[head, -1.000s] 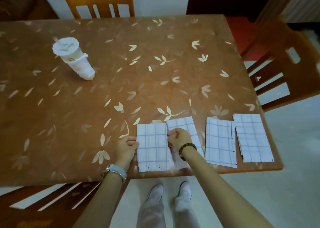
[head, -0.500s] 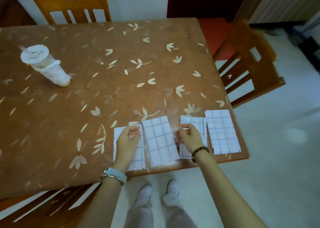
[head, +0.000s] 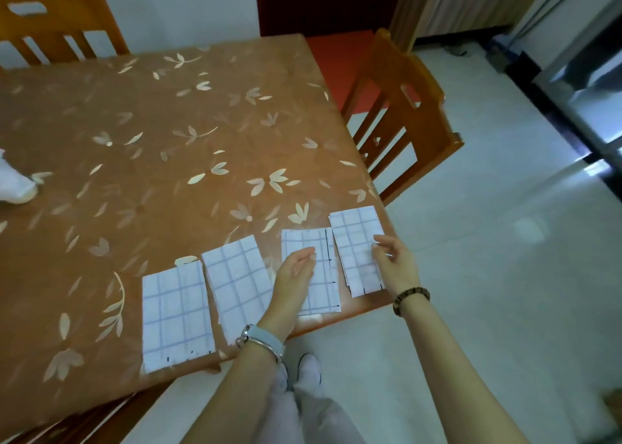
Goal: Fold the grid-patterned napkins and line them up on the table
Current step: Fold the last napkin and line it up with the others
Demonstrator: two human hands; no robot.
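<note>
Four folded napkins (head: pixel 175 312) are lying in a row along the table (head: pixel 168 133) near edge, toward its right corner. The left hand (head: pixel 296 272) is resting, fingers relaxed, on the third napkin (head: pixel 324 275). The right hand (head: pixel 393 258) is touching the fourth napkin (head: pixel 356 248) at its right edge; whether it is gripping cannot be told.

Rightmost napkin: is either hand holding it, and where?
No clear grip. The right hand touches the rightmost napkin at its right edge; a pinch cannot be told. The left hand rests on the neighbouring napkin.
</note>
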